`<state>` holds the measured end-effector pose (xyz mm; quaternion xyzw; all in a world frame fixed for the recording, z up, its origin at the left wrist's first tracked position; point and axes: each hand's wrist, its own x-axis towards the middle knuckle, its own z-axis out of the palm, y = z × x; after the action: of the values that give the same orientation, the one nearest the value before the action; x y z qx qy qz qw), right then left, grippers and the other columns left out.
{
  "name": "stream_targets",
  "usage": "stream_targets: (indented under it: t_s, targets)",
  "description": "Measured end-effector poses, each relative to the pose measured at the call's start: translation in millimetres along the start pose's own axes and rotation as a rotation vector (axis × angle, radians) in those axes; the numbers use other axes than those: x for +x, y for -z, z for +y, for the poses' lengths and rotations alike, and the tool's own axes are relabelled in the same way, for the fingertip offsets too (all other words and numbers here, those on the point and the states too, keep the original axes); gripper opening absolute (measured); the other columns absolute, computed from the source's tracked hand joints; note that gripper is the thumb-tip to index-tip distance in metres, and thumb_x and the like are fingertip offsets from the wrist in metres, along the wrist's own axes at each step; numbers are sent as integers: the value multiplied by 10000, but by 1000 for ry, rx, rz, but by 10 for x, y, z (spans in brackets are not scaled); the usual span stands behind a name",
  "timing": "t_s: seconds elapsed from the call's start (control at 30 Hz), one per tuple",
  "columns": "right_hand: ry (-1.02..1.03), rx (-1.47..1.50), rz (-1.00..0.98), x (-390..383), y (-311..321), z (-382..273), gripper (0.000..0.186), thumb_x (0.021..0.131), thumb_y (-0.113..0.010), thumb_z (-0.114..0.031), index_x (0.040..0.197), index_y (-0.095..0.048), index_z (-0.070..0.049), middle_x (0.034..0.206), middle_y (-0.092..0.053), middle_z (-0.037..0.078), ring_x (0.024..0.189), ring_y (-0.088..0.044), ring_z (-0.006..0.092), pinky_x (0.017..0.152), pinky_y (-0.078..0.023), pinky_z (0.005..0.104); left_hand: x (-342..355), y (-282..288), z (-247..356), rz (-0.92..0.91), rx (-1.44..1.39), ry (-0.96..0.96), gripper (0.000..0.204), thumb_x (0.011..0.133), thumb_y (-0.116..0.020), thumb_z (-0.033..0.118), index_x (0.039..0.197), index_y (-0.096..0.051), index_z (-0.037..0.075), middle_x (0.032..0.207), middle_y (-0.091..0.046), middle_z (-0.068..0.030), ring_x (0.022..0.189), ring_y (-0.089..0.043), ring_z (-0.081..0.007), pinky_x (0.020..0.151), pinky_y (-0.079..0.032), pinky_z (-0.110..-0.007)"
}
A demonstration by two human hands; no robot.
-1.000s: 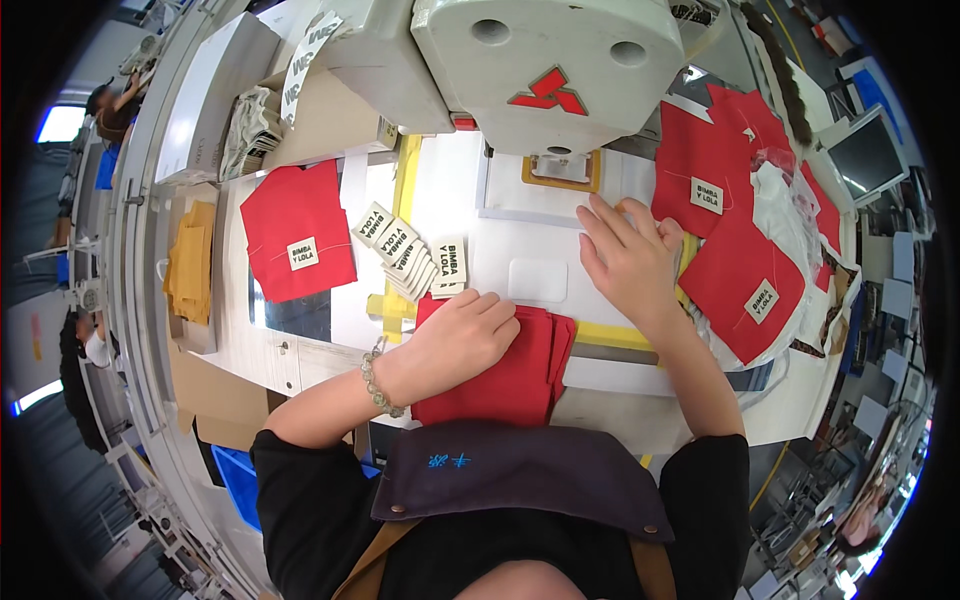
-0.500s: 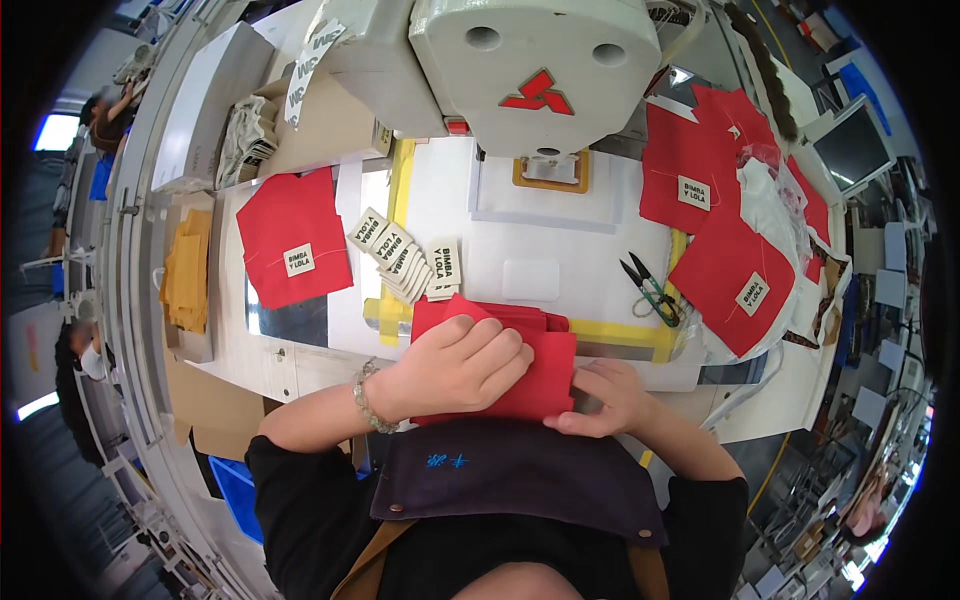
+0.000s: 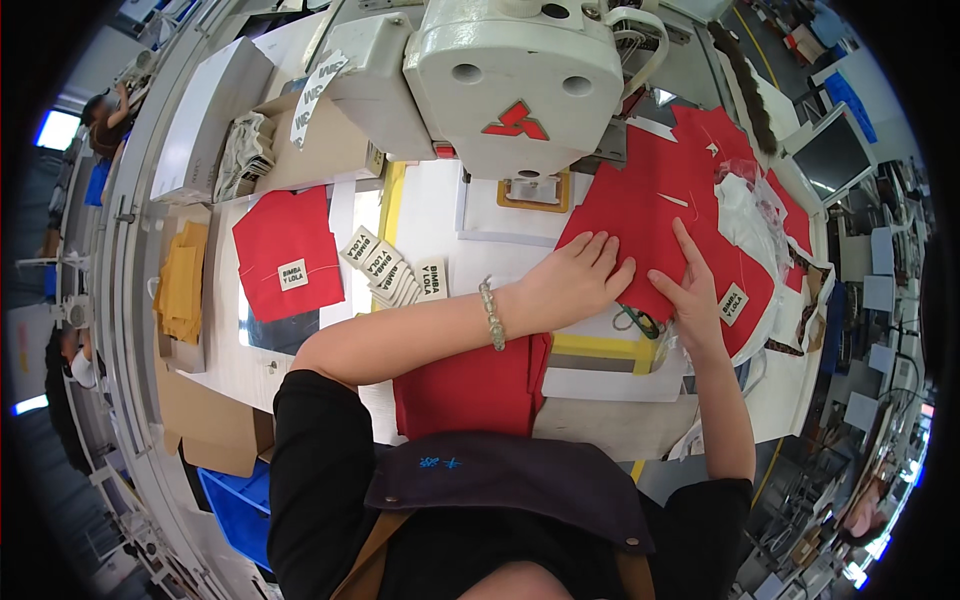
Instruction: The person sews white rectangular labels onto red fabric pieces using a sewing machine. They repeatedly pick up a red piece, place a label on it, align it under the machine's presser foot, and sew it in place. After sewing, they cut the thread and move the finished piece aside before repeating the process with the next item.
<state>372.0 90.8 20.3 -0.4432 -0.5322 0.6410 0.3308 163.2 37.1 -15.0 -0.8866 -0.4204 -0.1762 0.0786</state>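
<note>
My left hand (image 3: 581,284) lies across a red fabric piece (image 3: 630,210) right of the machine head, its fingers slightly bent on the cloth. My right hand (image 3: 690,285) is at that piece's right side, index finger stretched out and thumb apart. Green scissor handles (image 3: 635,322) show below the fabric, blades hidden. A stack of red pieces (image 3: 470,395) lies under and below my left forearm. Beige labels (image 3: 378,262) are fanned out left of centre, and another red piece (image 3: 285,240) with a label lies further left.
A white machine head (image 3: 505,75) overhangs a framed plate (image 3: 470,225). A tray with yellow pieces (image 3: 182,280), cartons (image 3: 215,110) and a blue bin (image 3: 225,510) are at the left. More red pieces and plastic bags (image 3: 745,230) lie right, near a monitor (image 3: 830,155). Other people work at far left.
Both hands have moved from the lower red stack up and right. A red piece now lies across the right side of the work surface, covering most of the scissors.
</note>
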Motion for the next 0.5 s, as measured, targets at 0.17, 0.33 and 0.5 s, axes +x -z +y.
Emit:
stream_targets:
  t_s: [0.17, 0.33, 0.5]
  targets:
    - [79, -70, -58, 31, 69, 61, 808, 821, -646, 72, 1520, -248, -2, 1540, -308, 164, 1387, -355, 208, 1150, -313, 350, -54, -9, -199, 57, -21, -131, 278, 757, -608, 90, 1004, -627, -37, 1030, -682, -204, 994, -684, -314, 868, -559, -376]
    - [193, -202, -106, 110, 113, 79, 827, 808, -640, 74, 1527, -237, -6, 1521, -342, 173, 1366, -391, 216, 1140, -314, 337, -223, 47, -343, 131, 49, -195, 251, 740, -614, 89, 953, -653, -37, 1025, -688, -188, 985, -691, -286, 854, -571, -358]
    - [215, -413, -143, 344, 138, 90, 842, 799, -651, 45, 1535, -257, -57, 1487, -415, 162, 1336, -433, 202, 1104, -346, 318, -288, 46, -422, 97, 114, -191, 277, 746, -612, 86, 991, -662, -33, 1031, -690, -177, 989, -692, -270, 850, -574, -348]
